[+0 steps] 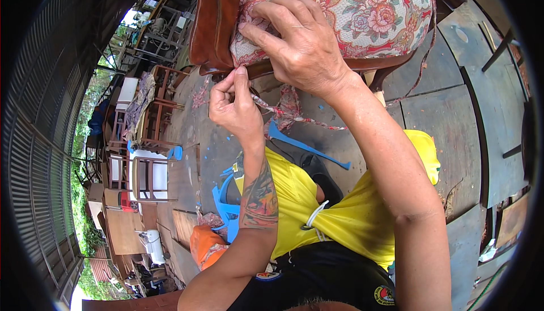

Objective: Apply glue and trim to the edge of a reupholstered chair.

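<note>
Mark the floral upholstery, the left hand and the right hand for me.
Floral upholstery (371, 19): head view, on the printed roses.
Left hand (235, 111): head view, on its middle, below the fingers.
Right hand (303, 50): head view, on its back.

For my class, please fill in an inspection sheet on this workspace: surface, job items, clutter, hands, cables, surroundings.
Surface: grey floor panels with gaps between them.
Job items: floral-upholstered chair with a wooden frame; twisted fabric strip below it.
Clutter: flat blue strip on the floor.
Hands: left-hand fingers together at the frame's lower corner, grip unclear; right-hand fingers bent over the upholstery.
Cables: green cord, lower right; type unclear.
Surroundings: ribbed wall, left.
</note>
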Demonstrator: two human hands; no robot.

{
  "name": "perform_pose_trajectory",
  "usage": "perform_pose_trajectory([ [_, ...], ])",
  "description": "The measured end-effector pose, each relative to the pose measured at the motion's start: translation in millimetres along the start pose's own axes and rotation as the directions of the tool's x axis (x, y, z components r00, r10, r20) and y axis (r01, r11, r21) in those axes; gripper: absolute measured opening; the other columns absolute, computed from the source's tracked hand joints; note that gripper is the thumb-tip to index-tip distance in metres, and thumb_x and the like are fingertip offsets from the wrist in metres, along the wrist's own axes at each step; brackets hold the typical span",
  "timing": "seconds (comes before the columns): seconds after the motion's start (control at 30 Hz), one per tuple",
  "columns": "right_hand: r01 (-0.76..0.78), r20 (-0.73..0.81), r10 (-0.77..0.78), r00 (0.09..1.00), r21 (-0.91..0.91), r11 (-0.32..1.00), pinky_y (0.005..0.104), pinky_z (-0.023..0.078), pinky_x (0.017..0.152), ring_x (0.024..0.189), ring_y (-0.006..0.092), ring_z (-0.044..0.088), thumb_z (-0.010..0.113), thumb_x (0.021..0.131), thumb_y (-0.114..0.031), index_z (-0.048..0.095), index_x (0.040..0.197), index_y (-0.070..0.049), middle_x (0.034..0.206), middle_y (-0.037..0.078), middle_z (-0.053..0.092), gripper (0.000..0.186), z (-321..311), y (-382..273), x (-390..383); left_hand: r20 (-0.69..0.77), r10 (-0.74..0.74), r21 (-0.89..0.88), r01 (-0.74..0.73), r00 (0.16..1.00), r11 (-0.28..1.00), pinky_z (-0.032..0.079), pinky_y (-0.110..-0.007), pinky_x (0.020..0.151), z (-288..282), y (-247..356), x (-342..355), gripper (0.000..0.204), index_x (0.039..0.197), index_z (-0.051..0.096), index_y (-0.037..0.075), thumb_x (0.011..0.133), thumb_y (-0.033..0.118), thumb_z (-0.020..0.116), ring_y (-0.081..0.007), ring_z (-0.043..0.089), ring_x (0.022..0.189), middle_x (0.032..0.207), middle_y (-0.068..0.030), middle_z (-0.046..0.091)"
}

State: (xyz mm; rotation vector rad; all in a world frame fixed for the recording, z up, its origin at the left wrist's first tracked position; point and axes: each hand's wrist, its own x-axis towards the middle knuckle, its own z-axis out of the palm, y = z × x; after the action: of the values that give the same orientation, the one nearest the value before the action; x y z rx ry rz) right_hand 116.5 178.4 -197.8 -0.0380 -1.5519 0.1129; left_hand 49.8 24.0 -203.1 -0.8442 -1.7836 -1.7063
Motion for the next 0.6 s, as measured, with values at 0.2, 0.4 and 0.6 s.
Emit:
perform_pose_trajectory([
  [0.2, -0.003, -0.008, 0.003, 1.000, 0.007, 1.000, 0.0447, 0.043, 0.111, 0.120, 0.0270, 0.059, 0.066, 0.080, -0.024, 0.073, 0.107, -0.013, 0.121, 0.007, 0.065, 0.030, 0.8, 0.5, -0.5, -0.003, -0.007, -0.009, 0.007, 1.000, 1.000, 0.047, -0.021, 0.062, 0.8, 0.7, -0.3, 0.015, 0.095, 0.073, -0.006, 0.092, 0.007, 0.079, -0.0064, 0.059, 0.065, 0.075, -0.0049, 0.069],
  [0.4, -0.006, -0.015, 0.006, 1.000, 0.016, 1.000, 0.0445, 0.042, 0.111, 0.120, 0.0271, 0.059, 0.066, 0.080, -0.024, 0.073, 0.107, -0.013, 0.121, 0.007, 0.065, 0.031, 2.2, 0.3, -0.7, -0.010, 0.006, -0.008, -0.007, 1.000, 1.000, 0.046, -0.020, 0.061, 1.5, 0.5, -0.5, 0.015, 0.095, 0.072, -0.007, 0.092, 0.006, 0.079, -0.0060, 0.058, 0.065, 0.075, -0.0048, 0.069],
  [0.6, -0.011, -0.010, 0.011, 1.000, 0.007, 1.000, 0.0449, 0.042, 0.111, 0.119, 0.0270, 0.059, 0.065, 0.080, -0.024, 0.073, 0.108, -0.014, 0.121, 0.007, 0.065, 0.031, 0.9, -0.3, -0.7, -0.003, 0.017, 0.002, -0.017, 1.000, 1.000, 0.046, -0.020, 0.061, 0.7, -0.7, -0.2, 0.015, 0.095, 0.072, -0.007, 0.093, 0.006, 0.079, -0.0057, 0.058, 0.066, 0.076, -0.0049, 0.069],
])
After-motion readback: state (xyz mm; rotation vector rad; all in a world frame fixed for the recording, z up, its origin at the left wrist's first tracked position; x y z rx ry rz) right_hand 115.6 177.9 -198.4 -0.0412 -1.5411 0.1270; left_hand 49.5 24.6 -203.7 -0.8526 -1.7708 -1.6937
